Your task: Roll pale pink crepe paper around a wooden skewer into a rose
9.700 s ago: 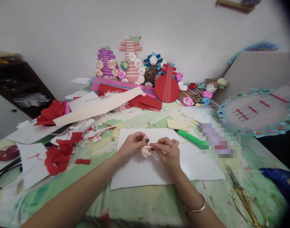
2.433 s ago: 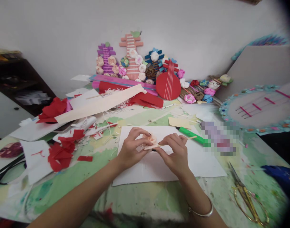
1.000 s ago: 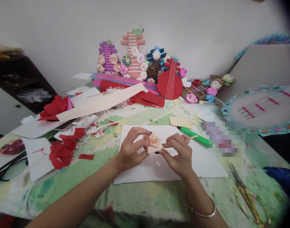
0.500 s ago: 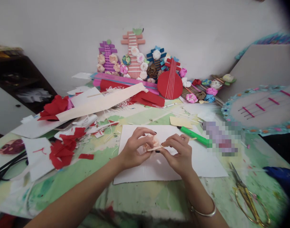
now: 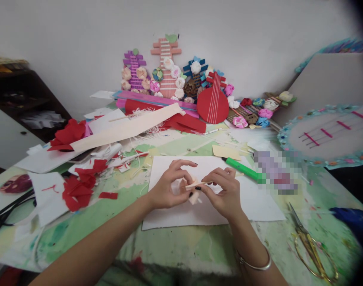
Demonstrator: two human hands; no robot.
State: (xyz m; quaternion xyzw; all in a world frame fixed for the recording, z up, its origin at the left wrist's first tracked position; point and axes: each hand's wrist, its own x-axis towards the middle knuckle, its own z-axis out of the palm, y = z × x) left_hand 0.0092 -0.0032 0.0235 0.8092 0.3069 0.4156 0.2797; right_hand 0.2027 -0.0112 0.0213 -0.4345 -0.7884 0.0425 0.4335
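Note:
My left hand (image 5: 169, 186) curls around a small pale peach paper flower (image 5: 193, 196), fingers closed on it. My right hand (image 5: 224, 190) pinches a thin wooden stick (image 5: 196, 184) whose tip reaches into the flower. Both hands hover just above a white sheet of paper (image 5: 252, 202) on the table. Most of the flower is hidden between my fingers. A silver bangle (image 5: 255, 264) circles my right wrist.
A green marker (image 5: 243, 171) lies right of my hands; gold scissors (image 5: 309, 246) lie near the right edge. Red paper scraps (image 5: 77, 190) and a cream strip (image 5: 124, 131) are at the left. Finished paper instruments with flowers (image 5: 211, 101) lean on the wall; a round board (image 5: 327, 135) sits at right.
The fanned flower has been folded down and turned into my left hand, so less of it shows. Both hands have stayed over the white sheet, shifting slightly lower.

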